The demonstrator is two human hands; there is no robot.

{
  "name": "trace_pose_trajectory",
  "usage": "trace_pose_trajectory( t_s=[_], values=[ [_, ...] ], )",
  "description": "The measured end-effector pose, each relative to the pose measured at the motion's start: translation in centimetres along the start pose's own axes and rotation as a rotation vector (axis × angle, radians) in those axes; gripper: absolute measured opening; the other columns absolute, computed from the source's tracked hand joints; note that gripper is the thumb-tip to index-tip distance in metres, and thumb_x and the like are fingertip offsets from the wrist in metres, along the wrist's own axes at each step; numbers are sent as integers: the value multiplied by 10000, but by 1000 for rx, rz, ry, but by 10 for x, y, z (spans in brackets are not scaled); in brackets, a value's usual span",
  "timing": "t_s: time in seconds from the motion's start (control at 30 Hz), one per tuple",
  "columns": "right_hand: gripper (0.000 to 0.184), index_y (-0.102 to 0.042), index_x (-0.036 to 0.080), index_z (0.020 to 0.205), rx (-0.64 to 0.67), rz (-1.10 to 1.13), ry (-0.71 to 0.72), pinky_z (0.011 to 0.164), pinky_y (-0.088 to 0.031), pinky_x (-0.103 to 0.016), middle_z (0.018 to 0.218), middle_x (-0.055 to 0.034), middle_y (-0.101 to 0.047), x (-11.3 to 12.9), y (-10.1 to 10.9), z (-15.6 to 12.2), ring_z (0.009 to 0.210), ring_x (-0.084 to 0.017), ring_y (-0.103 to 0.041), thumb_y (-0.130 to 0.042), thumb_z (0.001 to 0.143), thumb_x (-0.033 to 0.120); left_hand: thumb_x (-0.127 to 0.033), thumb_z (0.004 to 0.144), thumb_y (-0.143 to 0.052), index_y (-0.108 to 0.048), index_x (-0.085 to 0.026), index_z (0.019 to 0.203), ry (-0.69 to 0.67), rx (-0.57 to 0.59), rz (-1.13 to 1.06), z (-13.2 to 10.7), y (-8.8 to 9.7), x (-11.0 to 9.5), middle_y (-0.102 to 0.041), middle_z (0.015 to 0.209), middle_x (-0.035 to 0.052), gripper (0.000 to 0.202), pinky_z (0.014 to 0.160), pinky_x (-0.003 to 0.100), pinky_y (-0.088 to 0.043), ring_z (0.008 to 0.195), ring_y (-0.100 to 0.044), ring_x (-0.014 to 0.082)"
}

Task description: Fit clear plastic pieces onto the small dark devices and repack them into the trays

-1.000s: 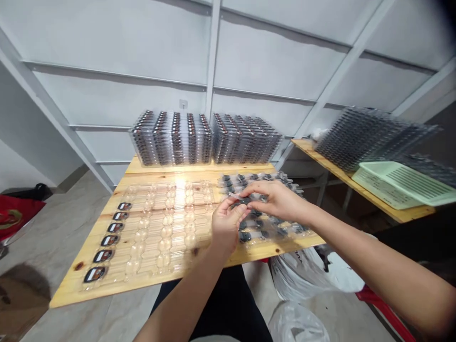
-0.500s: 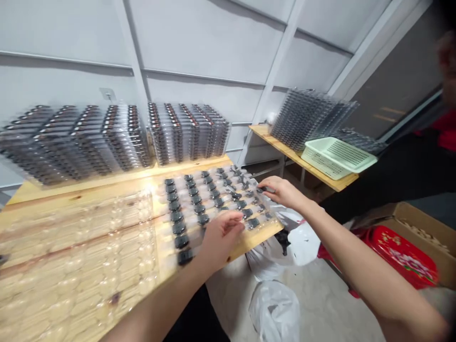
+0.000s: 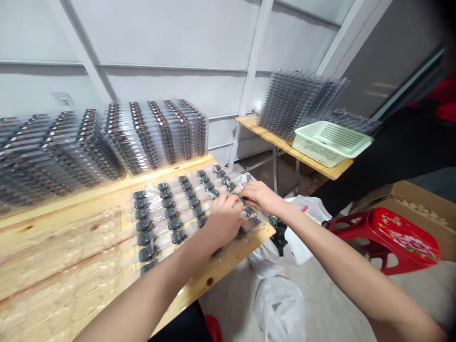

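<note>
A clear plastic blister tray lies on the wooden table, filled with rows of small black plastic parts. Over its right side my two hands come close together. My left hand is closed, its fingers curled down among the parts; what they grip, if anything, is hidden. Facing it from the right, my right hand has bent fingers closed at a small black part, which they partly cover.
Stacks of filled trays stand along the back of the table. An empty clear tray lies left. Rightward are a side table with a green basket, white plastic bags, a red stool and a cardboard box.
My right hand has moved left from the tray's outer edge to meet my left hand. The left fingers have curled down onto the parts. The view has turned rightward.
</note>
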State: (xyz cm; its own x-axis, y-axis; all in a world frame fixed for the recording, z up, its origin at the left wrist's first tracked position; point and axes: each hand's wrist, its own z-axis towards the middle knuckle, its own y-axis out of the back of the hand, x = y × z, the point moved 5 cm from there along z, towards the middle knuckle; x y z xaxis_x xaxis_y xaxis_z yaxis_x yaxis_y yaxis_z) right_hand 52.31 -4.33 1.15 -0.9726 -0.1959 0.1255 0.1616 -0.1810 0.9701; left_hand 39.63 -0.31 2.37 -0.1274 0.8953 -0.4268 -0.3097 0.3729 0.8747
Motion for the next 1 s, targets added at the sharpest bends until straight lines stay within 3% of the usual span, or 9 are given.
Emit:
trace_pose_trajectory(
  t_s=[0.17,0.27,0.47,0.7,0.87,1.0],
  values=[
    [164,-594,128,928,-77,52,-10,811,-348,-300,908,-74,-589,-7,5,4,872,-182,-489,-526,780,104,-222,778,-549,-562,-170,1002,42,-71,39,1,6,15,-534,1075,79,231,877,397,-359,1025,-413,239],
    [157,-598,121,910,-59,68,-1,821,-352,-301,897,-70,-591,-15,2,14,874,-185,-481,-537,769,89,-231,782,-549,-565,-160,985,40,-95,60,0,11,20,-536,1073,89,216,868,403,-361,1014,-417,240],
    [175,-614,126,865,8,79,32,787,-376,-284,853,-65,-596,-20,-12,32,851,-183,-489,-563,722,40,-270,756,-585,-536,-127,1055,-1,-16,195,11,2,25,-500,1129,102,336,871,418,-347,1049,-382,269],
    [122,-607,105,811,27,113,23,780,-394,-297,803,-82,-581,-15,-17,33,825,-181,-504,-539,729,45,-384,765,-568,-532,-122,1089,-28,48,236,27,-11,28,-493,1137,122,418,916,447,-291,1077,-371,293],
    [189,-616,111,889,-12,133,10,781,-414,-303,867,-101,-564,-19,-21,26,857,-179,-505,-473,771,74,-429,774,-539,-601,-108,1006,-13,11,153,33,-14,33,-524,1080,162,401,918,503,-278,1071,-396,327],
    [199,-632,130,827,-154,175,38,750,-421,-372,849,-126,-569,-8,-9,19,829,-225,-505,-443,800,187,-431,711,-613,-665,-94,823,26,-69,115,36,-13,19,-586,986,194,358,874,522,-345,1010,-478,343]
  ],
)
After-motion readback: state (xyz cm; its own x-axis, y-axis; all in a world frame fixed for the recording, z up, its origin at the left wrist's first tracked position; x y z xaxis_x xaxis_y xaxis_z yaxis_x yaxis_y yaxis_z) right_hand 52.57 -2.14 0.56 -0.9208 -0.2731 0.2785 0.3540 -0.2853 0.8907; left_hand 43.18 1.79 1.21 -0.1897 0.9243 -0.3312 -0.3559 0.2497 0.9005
